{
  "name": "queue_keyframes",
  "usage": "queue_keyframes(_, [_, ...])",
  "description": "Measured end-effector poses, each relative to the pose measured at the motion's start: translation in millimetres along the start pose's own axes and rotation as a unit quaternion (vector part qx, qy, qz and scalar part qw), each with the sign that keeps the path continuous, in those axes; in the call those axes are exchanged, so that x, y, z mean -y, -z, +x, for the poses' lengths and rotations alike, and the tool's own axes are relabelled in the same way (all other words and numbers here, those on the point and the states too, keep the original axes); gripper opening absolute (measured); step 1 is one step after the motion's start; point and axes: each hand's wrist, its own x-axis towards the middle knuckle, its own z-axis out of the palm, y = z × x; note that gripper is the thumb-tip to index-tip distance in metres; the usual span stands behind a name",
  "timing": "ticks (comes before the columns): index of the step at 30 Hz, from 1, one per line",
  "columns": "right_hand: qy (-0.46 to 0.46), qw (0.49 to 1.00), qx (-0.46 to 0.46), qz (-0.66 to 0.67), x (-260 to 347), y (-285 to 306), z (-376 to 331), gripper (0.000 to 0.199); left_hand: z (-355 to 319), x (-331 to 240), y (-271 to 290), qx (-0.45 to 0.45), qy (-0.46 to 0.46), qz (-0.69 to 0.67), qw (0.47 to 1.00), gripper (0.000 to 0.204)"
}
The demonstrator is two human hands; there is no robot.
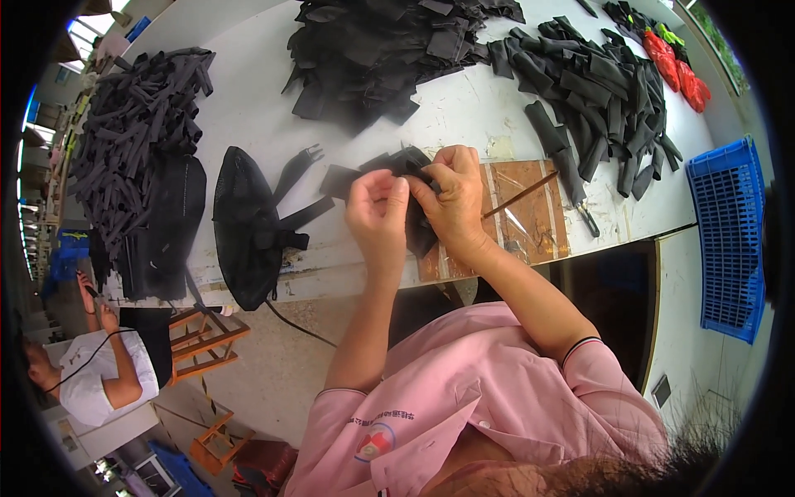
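The folded black fabric piece (420, 230) is held up between the hands, above the near edge of the white desk (248, 50). The right hand (454, 186) has its thumb and fingers pinched on a fold. The left hand (377, 207) is curled close beside it, the thumb lifted next to the bent fingers; whether these grip cloth I cannot tell.

For good handling, I judge the left hand should steady the cloth near the fold while the right works in small pinches, keeping the layers flat and even. Soft cloth likely slips or creases if pulled hard.

Behind the hands lies the brown wooden board (538, 224), with a thin brown rod (520, 195) across it, best kept clear of the cloth. To the left is a black mesh oval piece with straps (244, 228); farther out, a heap of flat black fabric pieces (373, 62).
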Motion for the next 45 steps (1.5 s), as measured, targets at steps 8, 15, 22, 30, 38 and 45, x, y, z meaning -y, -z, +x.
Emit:
queue_keyframes(8, [0.110, 0.991, 0.027, -0.071, -1, 10, -3, 0.018, 1, -5, -3, -0.008, 0.004, 0.059, 0.998, 0.012])
queue_keyframes(15, [-0.086, 0.958, 0.204, 0.184, 7, 43, -9, 0.029, -8, -1, 11, 0.103, 0.066, 0.016, 0.992, 0.003])
queue_keyframes(22, [0.118, 0.978, 0.165, -0.038, 3, 56, -32, 0.019, -52, 3, -11, -0.009, -0.113, 0.215, 0.970, 0.010])
queue_keyframes(30, [0.122, 0.981, 0.097, -0.111, -7, 51, -46, 0.017, -57, -2, -7, 0.034, 0.077, -0.065, 0.994, 0.021])
queue_keyframes(38, [-0.498, 0.644, 0.180, 0.552, 0, 66, -46, 0.009, -47, -5, 8, 0.114, 0.281, -0.244, 0.921, 0.024])
queue_keyframes(45, [-0.442, 0.697, 0.233, 0.514, -11, 68, -52, 0.015, -56, 2, -4, 0.086, 0.132, -0.121, 0.980, 0.019])
